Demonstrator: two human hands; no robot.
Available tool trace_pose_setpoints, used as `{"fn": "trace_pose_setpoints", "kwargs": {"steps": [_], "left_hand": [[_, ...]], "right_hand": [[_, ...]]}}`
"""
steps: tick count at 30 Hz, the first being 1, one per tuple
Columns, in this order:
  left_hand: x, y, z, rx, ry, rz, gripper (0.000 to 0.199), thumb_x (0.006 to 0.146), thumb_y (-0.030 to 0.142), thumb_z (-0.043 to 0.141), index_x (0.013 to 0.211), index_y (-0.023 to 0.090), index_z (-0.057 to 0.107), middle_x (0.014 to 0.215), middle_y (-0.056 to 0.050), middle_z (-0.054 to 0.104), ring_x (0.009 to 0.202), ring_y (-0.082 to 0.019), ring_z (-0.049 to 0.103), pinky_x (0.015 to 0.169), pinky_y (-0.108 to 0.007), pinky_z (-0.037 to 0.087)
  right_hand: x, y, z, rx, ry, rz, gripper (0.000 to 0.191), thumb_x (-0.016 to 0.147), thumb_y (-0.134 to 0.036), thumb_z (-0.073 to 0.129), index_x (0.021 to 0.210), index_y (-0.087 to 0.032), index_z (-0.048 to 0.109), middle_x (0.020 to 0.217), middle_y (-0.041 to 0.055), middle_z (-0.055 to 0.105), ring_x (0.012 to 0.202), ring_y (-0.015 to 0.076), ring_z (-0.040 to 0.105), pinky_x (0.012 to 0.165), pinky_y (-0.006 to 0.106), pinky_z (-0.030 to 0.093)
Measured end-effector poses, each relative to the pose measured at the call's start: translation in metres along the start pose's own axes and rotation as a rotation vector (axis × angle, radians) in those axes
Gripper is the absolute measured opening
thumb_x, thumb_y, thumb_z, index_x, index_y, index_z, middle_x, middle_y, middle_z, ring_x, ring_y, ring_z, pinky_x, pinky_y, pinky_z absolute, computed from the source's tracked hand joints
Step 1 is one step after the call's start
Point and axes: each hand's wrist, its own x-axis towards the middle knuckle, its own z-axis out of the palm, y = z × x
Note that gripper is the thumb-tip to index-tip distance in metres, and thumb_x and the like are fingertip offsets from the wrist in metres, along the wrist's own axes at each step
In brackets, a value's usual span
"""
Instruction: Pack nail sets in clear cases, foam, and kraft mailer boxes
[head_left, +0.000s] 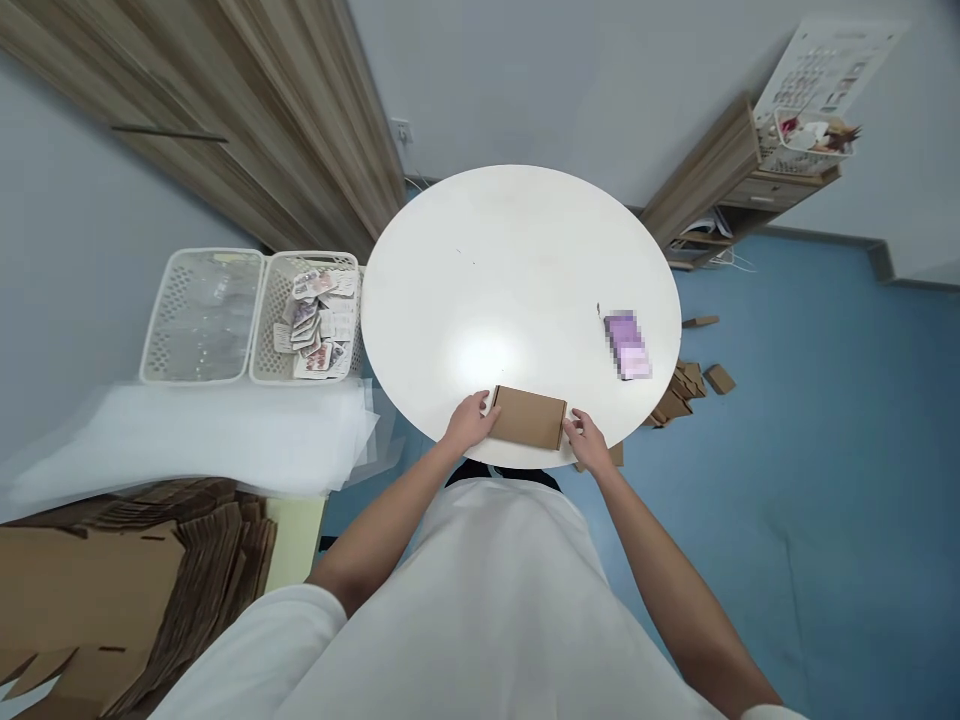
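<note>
A flat brown cardboard box [529, 418], closed, lies near the front edge of the round white table [517, 240]. My left hand [471, 420] grips its left end, thumb on the top near the edge and fingers curled along the side. At the opposite end, my right hand [587, 438] holds the right edge between thumb and fingers. Off to the right on the tabletop sits a blurred purple and pink item [628, 345], apart from both hands.
On the left stand a basket of cards [354, 345] and a basket of clear plastic pieces [161, 330]. White sheets [225, 435] and stacked flat cardboard [82, 580] are nearer me. Several small boxes [720, 379] lie on the blue floor, right of the table. A shelf unit [739, 165] stands behind.
</note>
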Motion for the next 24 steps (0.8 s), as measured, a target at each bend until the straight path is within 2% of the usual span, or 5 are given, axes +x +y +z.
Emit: {"fn": "trace_pose_setpoints", "kwargs": {"steps": [7,10,13,19,24], "left_hand": [[0.014,0.024,-0.007,0.034,-0.062,-0.024,0.048,0.081,0.054,0.035,0.108,0.019,0.055,0.091,-0.007,0.062,0.081,-0.021,0.057,0.066,-0.029,0.041],[0.011,0.033,-0.001,-0.008,-0.061,-0.015,0.048,0.082,0.055,0.03,0.103,0.021,0.057,0.097,-0.007,0.062,0.085,-0.021,0.057,0.067,-0.029,0.041],[0.012,0.049,0.016,-0.082,-0.073,-0.018,0.046,0.082,0.055,0.03,0.101,0.023,0.058,0.102,-0.005,0.063,0.091,-0.021,0.057,0.07,-0.029,0.042],[0.027,0.131,0.088,0.032,-0.207,0.023,0.053,0.076,0.063,0.035,0.098,0.02,0.058,0.099,-0.008,0.064,0.09,-0.024,0.059,0.069,-0.029,0.041],[0.048,0.222,0.169,0.179,-0.362,0.109,0.06,0.072,0.066,0.038,0.104,0.017,0.053,0.104,-0.013,0.062,0.093,-0.027,0.058,0.069,-0.03,0.042]], "right_hand": [[0.012,-0.018,-0.004,0.132,-0.077,-0.002,0.046,0.078,-0.051,0.037,0.109,-0.023,0.055,0.104,0.0061,0.06,0.068,0.0151,0.058,0.065,0.029,0.045],[0.014,-0.016,-0.006,0.144,-0.068,-0.063,0.042,0.078,-0.051,0.037,0.102,-0.024,0.059,0.099,0.0039,0.062,0.075,0.0166,0.058,0.063,0.028,0.045],[0.011,0.001,-0.027,0.115,-0.055,-0.105,0.041,0.079,-0.052,0.036,0.098,-0.025,0.061,0.09,0.0029,0.063,0.074,0.0174,0.058,0.063,0.029,0.044],[0.0,0.071,-0.107,-0.05,0.182,-0.075,0.043,0.081,-0.052,0.032,0.089,-0.024,0.063,0.085,0.0065,0.064,0.082,0.0227,0.056,0.068,0.031,0.039],[-0.008,0.137,-0.177,0.037,0.366,0.066,0.049,0.08,-0.055,0.031,0.106,-0.022,0.057,0.097,0.0097,0.06,0.09,0.0239,0.054,0.074,0.033,0.039]]}}
